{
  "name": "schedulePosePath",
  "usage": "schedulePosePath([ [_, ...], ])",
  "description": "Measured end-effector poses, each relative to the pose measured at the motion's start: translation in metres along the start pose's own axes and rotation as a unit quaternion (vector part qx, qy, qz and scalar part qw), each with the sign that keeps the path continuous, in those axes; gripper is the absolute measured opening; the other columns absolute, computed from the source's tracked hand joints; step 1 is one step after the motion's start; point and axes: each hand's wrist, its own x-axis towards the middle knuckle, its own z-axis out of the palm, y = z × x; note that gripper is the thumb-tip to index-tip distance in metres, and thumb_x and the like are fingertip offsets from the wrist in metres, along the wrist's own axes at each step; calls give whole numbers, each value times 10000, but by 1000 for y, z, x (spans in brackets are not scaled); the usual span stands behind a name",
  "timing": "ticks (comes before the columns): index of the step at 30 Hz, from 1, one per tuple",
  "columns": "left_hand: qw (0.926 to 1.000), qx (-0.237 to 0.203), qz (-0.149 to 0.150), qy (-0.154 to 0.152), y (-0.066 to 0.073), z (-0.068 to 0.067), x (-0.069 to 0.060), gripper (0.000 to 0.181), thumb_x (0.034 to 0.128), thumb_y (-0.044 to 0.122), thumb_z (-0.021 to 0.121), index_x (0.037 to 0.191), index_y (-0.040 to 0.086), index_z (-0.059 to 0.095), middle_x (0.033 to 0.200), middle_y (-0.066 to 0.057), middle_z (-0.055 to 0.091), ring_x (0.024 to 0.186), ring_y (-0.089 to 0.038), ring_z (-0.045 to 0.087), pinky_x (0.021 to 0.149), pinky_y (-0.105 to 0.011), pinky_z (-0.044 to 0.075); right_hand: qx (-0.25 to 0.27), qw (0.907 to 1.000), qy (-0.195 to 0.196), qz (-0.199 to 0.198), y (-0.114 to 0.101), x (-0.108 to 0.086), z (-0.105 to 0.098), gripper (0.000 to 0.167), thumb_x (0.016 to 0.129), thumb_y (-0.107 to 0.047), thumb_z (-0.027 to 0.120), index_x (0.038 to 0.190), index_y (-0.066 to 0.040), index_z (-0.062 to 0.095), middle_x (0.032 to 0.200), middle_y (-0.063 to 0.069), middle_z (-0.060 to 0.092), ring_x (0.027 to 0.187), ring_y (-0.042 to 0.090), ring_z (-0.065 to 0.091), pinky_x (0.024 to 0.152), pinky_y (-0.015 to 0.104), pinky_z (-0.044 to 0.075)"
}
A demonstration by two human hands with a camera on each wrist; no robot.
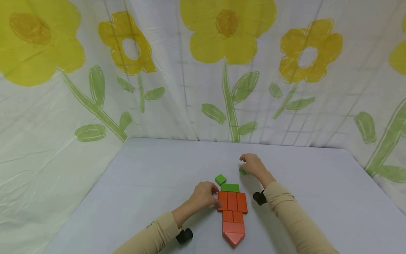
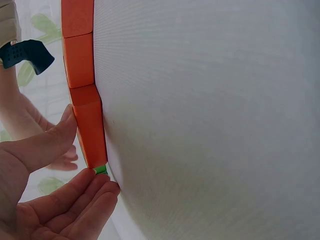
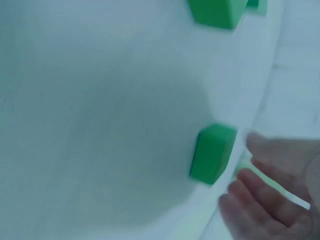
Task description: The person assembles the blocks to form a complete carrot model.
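My left hand (image 1: 203, 195) is at the left side of the leftmost upright orange block (image 1: 223, 198), thumb and fingertips touching it near its two ends. In the left wrist view, that block (image 2: 90, 132) stands in line with other orange blocks (image 2: 79, 60). Over to the right, my right hand (image 1: 252, 164) hovers beside a small green block (image 1: 243, 171). The right wrist view has this block (image 3: 212, 152) on the table, a slight gap from the loosely bent fingers. A green rectangular block (image 1: 229, 187) lies against the top of the orange ones.
Another small green block (image 1: 220, 179) sits askew at the upper left of the arrangement. Below are two small orange blocks (image 1: 227, 216), a reddish block (image 1: 233, 227) and a reddish triangular block (image 1: 234, 240). A flower-printed curtain (image 1: 171, 116) hangs behind the white table (image 1: 152, 169).
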Motion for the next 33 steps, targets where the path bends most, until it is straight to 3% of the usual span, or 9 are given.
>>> schedulePosePath([
  [3, 10000, 25, -12, 2, 0, 0, 0, 402, 628, 118, 912, 945, -36, 718, 879, -92, 689, 829, -232, 613, 728, -340, 509, -40, 9998, -183, -64, 26, 8, 4, 428, 759, -58, 739, 1149, 84, 633, 1102, 259, 634, 1023, 404, 596, 816, 455, 506],
  [6, 10000, 36, -10, 15, -1, 0, 0, 402, 629, 121, 912, 945, -33, 718, 877, -86, 685, 825, -227, 605, 727, -339, 505, -45, 9994, -339, -36, 34, 8, 4, 496, 721, -103, 796, 1140, 98, 623, 1083, 253, 633, 1003, 388, 598, 810, 451, 507],
  [9, 10000, 50, 31, 25, -2, 0, 0, 400, 629, 126, 913, 941, -30, 717, 865, -80, 682, 810, -217, 604, 713, -322, 502, 39, 9990, -407, 157, 24, 0, -3, 456, 723, -76, 788, 1102, 120, 630, 1029, 240, 642, 956, 370, 605, 806, 468, 504],
  [15, 9999, 40, 130, 28, -3, 1, 0, 398, 626, 125, 914, 934, -31, 717, 836, -71, 675, 777, -198, 605, 681, -291, 496, 41, 9995, -301, 71, 17, -10, -5, 370, 739, -33, 748, 1057, 127, 651, 946, 204, 665, 878, 316, 619, 768, 425, 513],
  [23, 10000, -16, 45, -5, -1, 0, 0, 403, 628, 121, 913, 943, -35, 716, 845, -75, 674, 786, -201, 603, 693, -304, 504, 551, 9947, -613, -611, 19, -18, -2, 349, 733, -17, 771, 1048, 99, 678, 946, 153, 691, 869, 267, 642, 777, 403, 527],
  [33, 9999, -14, 134, -4, -2, 0, 0, 401, 631, 128, 911, 940, -38, 717, 843, -78, 674, 785, -203, 597, 693, -310, 497, 708, 9894, -861, -929, 11, -30, 1, 334, 726, 1, 784, 1042, 63, 696, 923, 90, 699, 847, 219, 643, 750, 354, 534],
])
